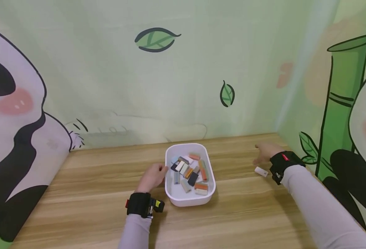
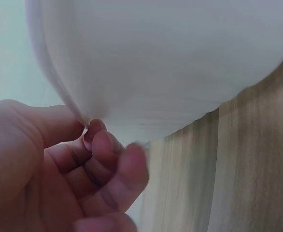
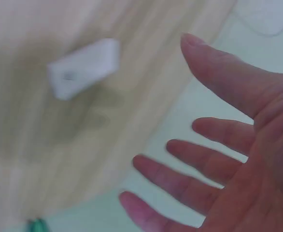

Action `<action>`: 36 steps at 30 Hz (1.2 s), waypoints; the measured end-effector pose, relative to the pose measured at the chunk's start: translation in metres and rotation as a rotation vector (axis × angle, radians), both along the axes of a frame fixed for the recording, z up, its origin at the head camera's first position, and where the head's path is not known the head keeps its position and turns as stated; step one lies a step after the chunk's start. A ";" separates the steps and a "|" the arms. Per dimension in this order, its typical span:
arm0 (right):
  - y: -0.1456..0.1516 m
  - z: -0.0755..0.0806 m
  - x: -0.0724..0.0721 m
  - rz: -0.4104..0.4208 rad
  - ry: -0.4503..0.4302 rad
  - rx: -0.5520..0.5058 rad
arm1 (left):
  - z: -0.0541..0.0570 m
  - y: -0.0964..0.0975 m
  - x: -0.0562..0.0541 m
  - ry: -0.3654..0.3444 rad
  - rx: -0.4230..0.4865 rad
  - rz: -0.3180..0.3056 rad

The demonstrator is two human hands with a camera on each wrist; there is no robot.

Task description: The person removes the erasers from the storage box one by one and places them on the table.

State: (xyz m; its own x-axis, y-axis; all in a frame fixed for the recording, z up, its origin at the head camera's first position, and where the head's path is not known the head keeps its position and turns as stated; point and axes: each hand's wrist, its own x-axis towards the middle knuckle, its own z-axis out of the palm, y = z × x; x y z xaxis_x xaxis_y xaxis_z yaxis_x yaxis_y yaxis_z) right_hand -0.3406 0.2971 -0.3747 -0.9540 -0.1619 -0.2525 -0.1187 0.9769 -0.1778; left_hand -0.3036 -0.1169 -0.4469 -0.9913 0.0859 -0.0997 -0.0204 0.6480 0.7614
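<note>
My left hand (image 1: pixel 152 177) pinches the left rim of a white plastic tub (image 1: pixel 190 202) between thumb and curled fingers. The left wrist view shows the pinch at the edge of the tub's wall (image 2: pixel 146 63). Inside the tub lie several small blocks in white, grey, orange and black, among them a black block (image 1: pixel 193 178) and a long orange-green block (image 1: pixel 203 170). Off to the right, my right hand (image 1: pixel 266 152) is spread open and holds nothing. A small white block (image 3: pixel 83 68) with a dark mark on its end lies on the table, apart from those fingers.
The wood-grain table (image 1: pixel 99 193) meets a pale green printed curtain (image 1: pixel 183 86) at the back. On the right hangs another printed panel with a bamboo stalk (image 1: pixel 346 76), close to my right forearm. A panda print (image 1: pixel 18 114) covers the left side.
</note>
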 end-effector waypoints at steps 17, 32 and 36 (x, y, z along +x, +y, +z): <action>-0.193 0.030 0.013 0.404 0.046 0.020 | 0.002 -0.004 0.003 -0.006 0.031 -0.013; -0.264 0.001 0.029 0.326 -0.070 0.060 | 0.003 -0.007 0.003 0.004 0.002 -0.013; -0.264 -0.009 0.029 0.299 -0.092 0.142 | 0.003 -0.006 0.004 -0.012 0.015 -0.015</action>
State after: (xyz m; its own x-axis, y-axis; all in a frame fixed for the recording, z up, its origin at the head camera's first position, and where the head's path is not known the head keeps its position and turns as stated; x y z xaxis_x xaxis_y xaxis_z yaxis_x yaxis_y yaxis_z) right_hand -0.3116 0.0328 -0.3832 -0.8418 -0.3882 -0.3749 -0.3936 0.9169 -0.0656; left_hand -0.2991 -0.1229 -0.4440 -0.9886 0.1026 -0.1102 -0.0199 0.6366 0.7709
